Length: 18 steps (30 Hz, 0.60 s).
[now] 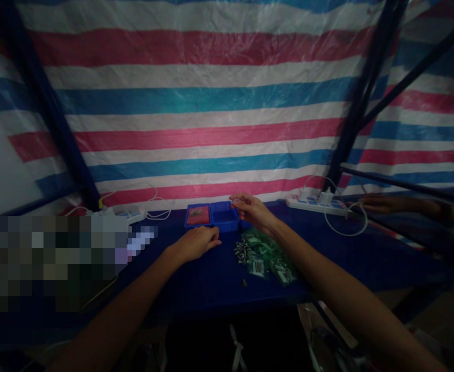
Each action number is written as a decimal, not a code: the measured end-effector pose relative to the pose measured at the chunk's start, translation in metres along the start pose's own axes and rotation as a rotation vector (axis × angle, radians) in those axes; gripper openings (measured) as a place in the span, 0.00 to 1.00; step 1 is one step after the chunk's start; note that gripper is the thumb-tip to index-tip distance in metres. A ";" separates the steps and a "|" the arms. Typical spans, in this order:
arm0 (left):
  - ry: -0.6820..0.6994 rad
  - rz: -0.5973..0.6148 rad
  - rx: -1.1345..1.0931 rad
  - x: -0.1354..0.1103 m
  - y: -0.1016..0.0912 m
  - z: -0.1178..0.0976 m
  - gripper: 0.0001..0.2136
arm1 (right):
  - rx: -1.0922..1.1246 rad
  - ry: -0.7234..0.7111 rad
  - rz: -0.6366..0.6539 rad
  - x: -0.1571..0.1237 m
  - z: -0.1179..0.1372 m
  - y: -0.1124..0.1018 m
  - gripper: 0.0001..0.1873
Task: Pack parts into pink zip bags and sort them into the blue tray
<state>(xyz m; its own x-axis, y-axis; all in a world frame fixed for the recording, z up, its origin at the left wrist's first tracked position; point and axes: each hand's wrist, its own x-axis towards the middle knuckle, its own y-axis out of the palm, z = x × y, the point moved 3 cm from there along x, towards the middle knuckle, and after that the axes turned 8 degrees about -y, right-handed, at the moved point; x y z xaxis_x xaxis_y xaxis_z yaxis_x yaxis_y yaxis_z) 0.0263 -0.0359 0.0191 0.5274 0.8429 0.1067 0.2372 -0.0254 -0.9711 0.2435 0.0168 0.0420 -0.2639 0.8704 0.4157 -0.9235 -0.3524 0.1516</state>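
Note:
My left hand (197, 243) rests on the dark blue table (211, 279) with its fingers curled under, just in front of the blue trays. My right hand (251, 209) is raised over the right blue tray (224, 216), fingers pinched together on something too small to name. The left blue tray (198, 215) holds a red item. A heap of small green packets and small metal parts (263, 257) lies on the table below my right wrist. One loose small part (245, 282) lies nearer the table's front edge.
White power strips lie at the back right (317, 203) and back left (130, 213), with white cables. Another person's hand (381, 203) rests on the table at the far right. A striped tarp hangs behind, with dark blue frame poles either side. A blurred patch covers the left.

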 end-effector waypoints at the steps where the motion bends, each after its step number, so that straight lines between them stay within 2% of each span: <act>1: 0.005 -0.001 -0.003 0.000 0.000 0.000 0.08 | 0.004 -0.001 0.002 0.000 0.000 0.000 0.20; 18: 0.006 -0.007 0.007 0.000 0.000 0.001 0.09 | 0.062 0.024 -0.021 0.000 0.001 0.001 0.16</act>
<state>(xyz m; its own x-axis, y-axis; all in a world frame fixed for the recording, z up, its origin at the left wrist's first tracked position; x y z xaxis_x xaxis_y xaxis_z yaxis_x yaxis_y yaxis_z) 0.0260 -0.0355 0.0186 0.5309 0.8396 0.1149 0.2354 -0.0158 -0.9718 0.2429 0.0158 0.0427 -0.2516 0.8855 0.3905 -0.9101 -0.3538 0.2159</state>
